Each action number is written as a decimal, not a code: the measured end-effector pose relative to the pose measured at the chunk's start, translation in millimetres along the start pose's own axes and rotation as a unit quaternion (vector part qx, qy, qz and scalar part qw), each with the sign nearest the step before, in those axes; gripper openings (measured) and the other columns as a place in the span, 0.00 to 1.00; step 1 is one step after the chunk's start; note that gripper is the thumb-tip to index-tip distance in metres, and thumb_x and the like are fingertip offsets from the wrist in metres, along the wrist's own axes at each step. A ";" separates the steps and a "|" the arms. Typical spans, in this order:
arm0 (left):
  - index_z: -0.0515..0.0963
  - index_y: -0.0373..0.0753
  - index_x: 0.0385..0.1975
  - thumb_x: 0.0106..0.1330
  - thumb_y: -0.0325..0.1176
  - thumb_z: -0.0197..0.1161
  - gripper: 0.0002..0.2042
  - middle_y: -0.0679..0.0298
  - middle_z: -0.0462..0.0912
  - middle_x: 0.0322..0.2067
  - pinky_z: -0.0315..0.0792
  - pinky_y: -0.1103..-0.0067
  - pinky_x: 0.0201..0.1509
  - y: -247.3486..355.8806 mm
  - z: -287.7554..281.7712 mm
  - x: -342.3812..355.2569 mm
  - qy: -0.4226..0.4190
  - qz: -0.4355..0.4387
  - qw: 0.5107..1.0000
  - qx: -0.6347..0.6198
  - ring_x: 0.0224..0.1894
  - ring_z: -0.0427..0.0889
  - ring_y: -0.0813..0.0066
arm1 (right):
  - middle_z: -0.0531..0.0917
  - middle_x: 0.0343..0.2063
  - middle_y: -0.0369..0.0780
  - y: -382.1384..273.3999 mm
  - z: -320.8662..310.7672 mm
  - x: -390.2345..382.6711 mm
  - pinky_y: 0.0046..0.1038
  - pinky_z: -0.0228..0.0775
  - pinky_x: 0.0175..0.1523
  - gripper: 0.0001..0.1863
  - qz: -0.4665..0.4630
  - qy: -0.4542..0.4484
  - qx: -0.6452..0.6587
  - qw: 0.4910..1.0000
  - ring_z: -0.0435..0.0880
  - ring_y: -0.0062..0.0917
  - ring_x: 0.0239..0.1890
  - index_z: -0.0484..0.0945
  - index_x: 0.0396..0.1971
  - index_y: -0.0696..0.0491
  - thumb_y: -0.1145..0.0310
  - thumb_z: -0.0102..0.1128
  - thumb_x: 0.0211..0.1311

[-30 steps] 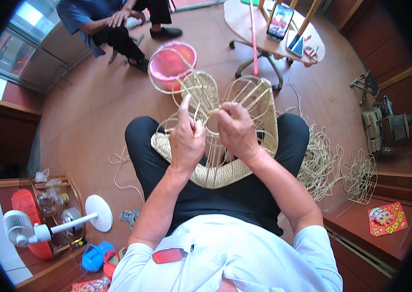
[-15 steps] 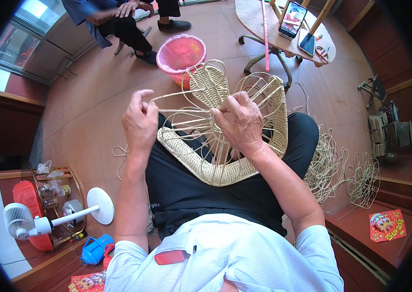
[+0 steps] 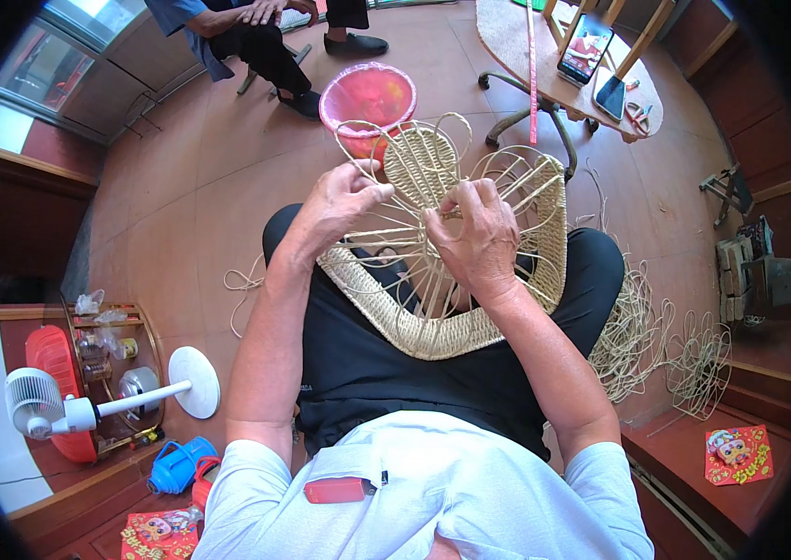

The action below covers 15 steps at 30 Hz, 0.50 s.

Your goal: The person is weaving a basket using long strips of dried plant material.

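Note:
Across my lap lies a woven straw-coloured cord piece, with a thick braided outer band and several thin cords radiating from its middle. A tightly woven oval petal stands out at its far side, with loose loops around it. My right hand is closed at the centre, thumb and fingers pinching the cords where they meet. My left hand pinches a cord strand just left of the oval petal. The fingers hide the exact spots they grip.
A pink-lined bucket stands beyond the weaving, near another seated person's legs. At the far right, a wheeled table bears a phone and pliers. Loose cord lies right of my knee; a white fan stands left.
My left hand has moved right and in toward the oval petal; earlier it held a cord stretched out to the left. My right hand stays at the centre. The view has shifted slightly.

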<state>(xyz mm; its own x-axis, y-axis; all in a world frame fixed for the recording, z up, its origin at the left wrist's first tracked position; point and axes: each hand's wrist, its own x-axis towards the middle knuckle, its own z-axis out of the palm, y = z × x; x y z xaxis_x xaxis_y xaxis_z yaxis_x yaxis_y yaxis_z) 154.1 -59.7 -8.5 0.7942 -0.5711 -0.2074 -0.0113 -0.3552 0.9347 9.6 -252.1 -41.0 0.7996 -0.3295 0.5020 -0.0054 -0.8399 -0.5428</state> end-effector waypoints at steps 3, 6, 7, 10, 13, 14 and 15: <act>0.76 0.28 0.71 0.79 0.35 0.69 0.26 0.62 0.91 0.45 0.78 0.75 0.58 -6.3 10.8 8.6 -0.036 0.024 0.997 -0.062 0.50 0.85 0.77 | 0.79 0.39 0.40 -0.8 1.2 -0.5 0.44 0.76 0.47 0.15 -0.002 -0.002 0.001 1.000 0.85 0.40 0.41 0.80 0.36 0.48 0.60 0.81 0.61; 0.74 0.29 0.73 0.81 0.31 0.62 0.24 0.65 0.89 0.43 0.77 0.77 0.60 3.6 16.9 4.0 -0.019 -0.013 0.992 -0.122 0.50 0.84 0.79 | 0.79 0.39 0.40 0.7 0.4 -1.8 0.44 0.76 0.47 0.15 0.003 -0.001 0.002 1.000 0.85 0.40 0.41 0.80 0.37 0.48 0.61 0.80 0.61; 0.74 0.29 0.73 0.81 0.31 0.62 0.24 0.65 0.89 0.43 0.77 0.77 0.60 2.5 16.2 3.0 -0.019 -0.015 0.992 -0.122 0.50 0.84 0.79 | 0.79 0.39 0.40 0.0 -0.6 -1.9 0.44 0.76 0.48 0.15 0.001 -0.002 0.002 1.000 0.85 0.40 0.41 0.80 0.37 0.48 0.60 0.80 0.61; 0.74 0.30 0.74 0.80 0.29 0.64 0.25 0.65 0.89 0.40 0.77 0.78 0.58 4.1 13.9 -3.8 -0.019 0.000 0.995 -0.096 0.47 0.85 0.80 | 0.79 0.40 0.40 -0.8 -2.4 -2.3 0.44 0.76 0.48 0.15 -0.002 -0.003 0.003 1.000 0.85 0.39 0.41 0.80 0.38 0.48 0.60 0.79 0.62; 0.74 0.30 0.74 0.78 0.27 0.66 0.25 0.65 0.88 0.39 0.79 0.79 0.56 3.4 15.2 -19.6 -0.008 0.002 1.000 -0.022 0.44 0.86 0.79 | 0.80 0.40 0.40 -0.5 -4.3 -1.6 0.44 0.76 0.48 0.14 -0.005 -0.005 0.005 1.000 0.85 0.39 0.41 0.80 0.39 0.49 0.61 0.78 0.63; 0.74 0.29 0.74 0.78 0.26 0.66 0.26 0.65 0.88 0.38 0.79 0.79 0.56 -1.4 20.4 -25.7 0.052 0.037 0.998 -0.023 0.44 0.87 0.80 | 0.80 0.40 0.40 -0.2 -5.0 -1.8 0.44 0.76 0.48 0.13 -0.006 -0.007 0.006 1.000 0.85 0.39 0.41 0.80 0.40 0.49 0.62 0.77 0.64; 0.74 0.29 0.74 0.77 0.25 0.67 0.26 0.64 0.88 0.38 0.80 0.80 0.56 -4.9 26.2 -33.6 0.111 0.071 0.991 -0.024 0.43 0.87 0.80 | 0.80 0.40 0.40 0.4 -5.3 -1.8 0.44 0.76 0.48 0.13 -0.005 -0.009 0.006 1.000 0.85 0.39 0.41 0.80 0.40 0.49 0.62 0.77 0.64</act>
<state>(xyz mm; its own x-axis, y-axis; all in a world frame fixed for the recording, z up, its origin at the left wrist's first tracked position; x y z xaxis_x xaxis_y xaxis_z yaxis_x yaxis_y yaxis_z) 111.5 -58.1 -13.6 0.9011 -0.4335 -0.0088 -0.1081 -0.2443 0.9637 4.9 -254.1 -38.5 0.8101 -0.3131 0.4956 0.0104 -0.8376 -0.5462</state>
